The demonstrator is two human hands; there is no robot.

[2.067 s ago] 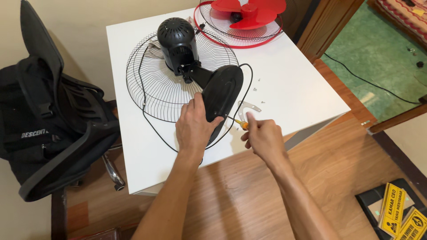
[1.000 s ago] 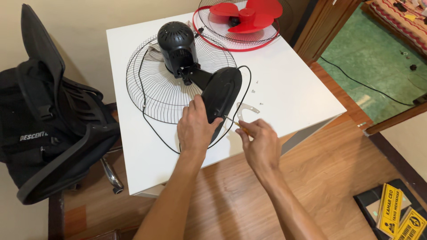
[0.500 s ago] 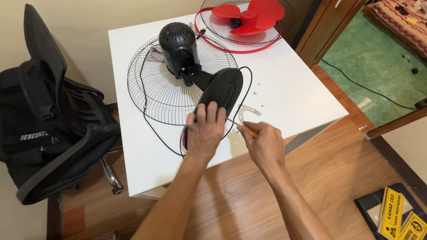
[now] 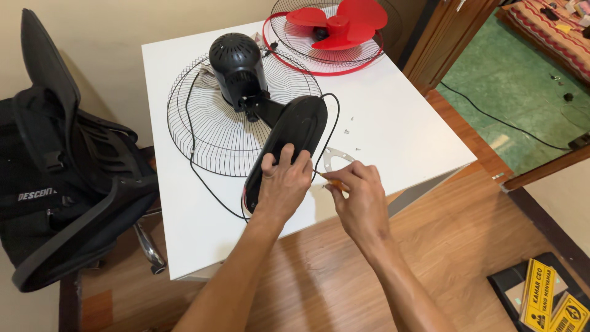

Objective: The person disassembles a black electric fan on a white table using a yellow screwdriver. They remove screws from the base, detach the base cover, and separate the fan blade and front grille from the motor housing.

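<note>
Black fan base (image 4: 289, 144) lies on the white table (image 4: 399, 123), its long axis slanting from the motor housing (image 4: 236, 67) toward the person. Left hand (image 4: 283, 184) presses flat on its near end, fingers spread. Right hand (image 4: 359, 193), just right of the base, pinches an orange-handled screwdriver (image 4: 332, 180) aimed at its edge. Yellow rectangular signs (image 4: 553, 295) lie on the floor, well right of the base.

L hand (image 4: 283, 184) moved from fan base's (image 4: 289, 138) edge onto its top, fingers spread.
</note>
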